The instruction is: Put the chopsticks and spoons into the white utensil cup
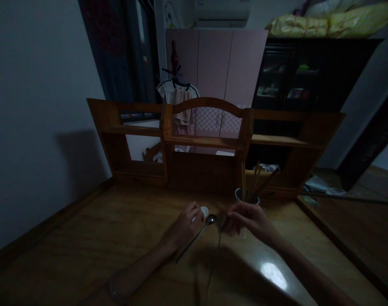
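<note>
Nearest you, a clear band [113,290] circles your left forearm, low over the wooden desk [117,229]. A metal spoon [200,233] lies slantwise near the middle of the desk, just beside your left hand [190,221], its handle towards you and its bowl towards the far edge. From your right hand [244,216], a thin utensil [219,240] slants down towards you; your thumb and fingers are pinched on its upper part, and its lower end is too dim to make out. Your left fingers are curled against a small white item [204,211]; you cannot tell here whether they grip it or only touch it. Just beyond your right hand, towards the desk's far right corner, a cup [237,195] holds upright and leaning sticks [244,180]. A wooden shelf unit [200,172] runs along the far edge. Behind it hang clothes [182,102], before a pink wardrobe [213,63].
</note>
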`<state>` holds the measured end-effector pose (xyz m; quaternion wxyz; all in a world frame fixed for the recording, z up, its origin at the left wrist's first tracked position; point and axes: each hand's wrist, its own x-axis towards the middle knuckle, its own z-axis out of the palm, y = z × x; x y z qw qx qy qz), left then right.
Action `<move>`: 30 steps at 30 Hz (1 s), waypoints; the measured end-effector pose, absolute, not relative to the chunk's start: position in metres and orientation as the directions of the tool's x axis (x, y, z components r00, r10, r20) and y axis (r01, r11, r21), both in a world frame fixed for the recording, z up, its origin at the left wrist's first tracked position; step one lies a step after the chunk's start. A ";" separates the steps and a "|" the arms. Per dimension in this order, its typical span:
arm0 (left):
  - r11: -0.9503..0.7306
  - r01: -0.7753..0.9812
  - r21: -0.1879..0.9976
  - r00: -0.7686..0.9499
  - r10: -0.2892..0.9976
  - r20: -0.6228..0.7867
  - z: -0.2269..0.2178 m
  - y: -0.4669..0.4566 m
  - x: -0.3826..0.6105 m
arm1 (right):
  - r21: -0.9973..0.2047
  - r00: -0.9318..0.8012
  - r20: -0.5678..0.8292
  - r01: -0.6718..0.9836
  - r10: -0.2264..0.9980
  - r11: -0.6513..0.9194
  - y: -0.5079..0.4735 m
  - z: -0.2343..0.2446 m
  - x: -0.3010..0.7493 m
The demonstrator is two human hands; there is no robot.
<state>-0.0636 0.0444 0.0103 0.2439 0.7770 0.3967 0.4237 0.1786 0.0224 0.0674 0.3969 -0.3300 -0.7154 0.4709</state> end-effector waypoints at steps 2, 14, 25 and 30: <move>-0.556 0.391 0.733 0.326 0.829 0.455 0.009 0.046 -0.065 | -0.914 -0.482 0.277 0.134 0.831 0.383 0.027 0.113 0.193; -0.560 0.388 0.732 0.313 0.827 0.467 0.010 0.046 -0.065 | -0.541 -0.133 0.687 0.561 0.714 0.626 0.040 0.215 0.232; -0.529 0.403 0.747 0.310 0.847 0.432 0.013 0.043 -0.063 | -0.567 -0.174 0.605 0.591 0.777 0.574 0.073 0.190 0.262; -0.494 0.403 0.770 0.306 0.866 0.395 0.015 0.042 -0.062 | -0.480 -0.229 0.598 0.666 0.768 0.572 0.085 0.184 0.249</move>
